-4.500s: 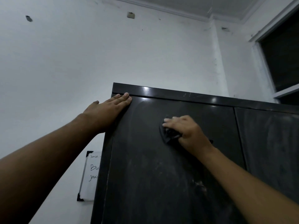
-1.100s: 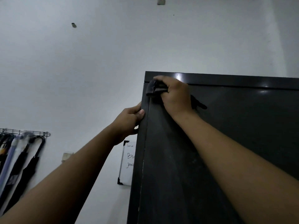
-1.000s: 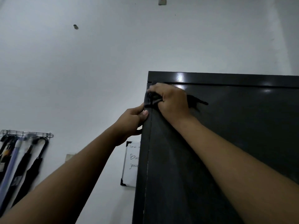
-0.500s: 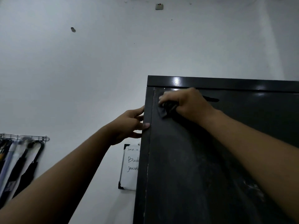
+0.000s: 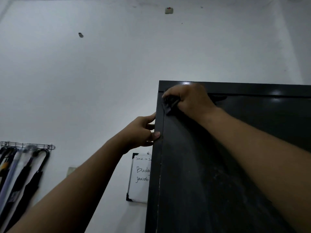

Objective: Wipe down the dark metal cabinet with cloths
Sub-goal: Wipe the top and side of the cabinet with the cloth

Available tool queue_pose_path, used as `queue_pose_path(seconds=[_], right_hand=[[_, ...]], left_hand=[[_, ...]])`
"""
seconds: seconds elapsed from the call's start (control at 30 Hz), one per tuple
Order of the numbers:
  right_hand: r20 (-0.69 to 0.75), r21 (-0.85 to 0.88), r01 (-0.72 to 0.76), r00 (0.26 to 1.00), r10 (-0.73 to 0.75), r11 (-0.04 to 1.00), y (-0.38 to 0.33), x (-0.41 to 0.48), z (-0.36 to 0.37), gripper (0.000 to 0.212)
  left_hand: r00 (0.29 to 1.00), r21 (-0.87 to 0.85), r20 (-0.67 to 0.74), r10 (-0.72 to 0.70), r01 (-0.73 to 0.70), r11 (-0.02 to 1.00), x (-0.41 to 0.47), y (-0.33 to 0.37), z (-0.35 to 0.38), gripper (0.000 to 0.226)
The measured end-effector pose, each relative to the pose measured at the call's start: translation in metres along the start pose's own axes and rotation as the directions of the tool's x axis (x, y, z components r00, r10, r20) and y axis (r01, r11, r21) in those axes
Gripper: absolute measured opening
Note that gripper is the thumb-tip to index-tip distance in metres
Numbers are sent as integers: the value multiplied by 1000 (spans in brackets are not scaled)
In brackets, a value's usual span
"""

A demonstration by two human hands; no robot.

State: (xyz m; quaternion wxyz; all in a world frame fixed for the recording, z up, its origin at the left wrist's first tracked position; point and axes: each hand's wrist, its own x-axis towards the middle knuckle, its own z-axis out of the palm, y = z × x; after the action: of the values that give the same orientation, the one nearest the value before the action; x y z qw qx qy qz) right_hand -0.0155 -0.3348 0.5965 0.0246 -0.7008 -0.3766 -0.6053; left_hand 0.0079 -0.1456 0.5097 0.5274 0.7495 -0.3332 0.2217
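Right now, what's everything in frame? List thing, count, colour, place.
dark metal cabinet: 1, black, right half, against white wall.
dark crumpled cloth: 1, dark grey, cabinet's top left front corner.
white framed whiteboard: 1, white, black corners, on wall, partly behind cabinet.
folded umbrellas: several, mostly black, hanging lower left.
grey wire rack: 1, grey, on wall, above umbrellas.
pale wall box: 1, off-white, high on wall.
left hand: 1, grips cabinet's left edge.
right hand: 1, holds cloth against cabinet.
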Motion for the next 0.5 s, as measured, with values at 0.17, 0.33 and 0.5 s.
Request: queue_pose_path(seconds=[0.17,0.33,0.5], right_hand=[[74,-5,152,986,-152,988,-3,-50,14,36],[217,8,175,961,-172,985,-6,-57,-5,34],[-44,44,-75,996,76,996,-2,-28,-1,43]], left_hand=[[1000,51,-6,-1,2,999,-2,-2,4,66],[1000,53,7,-8,8,999,-6,3,7,67],[1000,172,-14,26,-23,985,-4,1,8,67]])
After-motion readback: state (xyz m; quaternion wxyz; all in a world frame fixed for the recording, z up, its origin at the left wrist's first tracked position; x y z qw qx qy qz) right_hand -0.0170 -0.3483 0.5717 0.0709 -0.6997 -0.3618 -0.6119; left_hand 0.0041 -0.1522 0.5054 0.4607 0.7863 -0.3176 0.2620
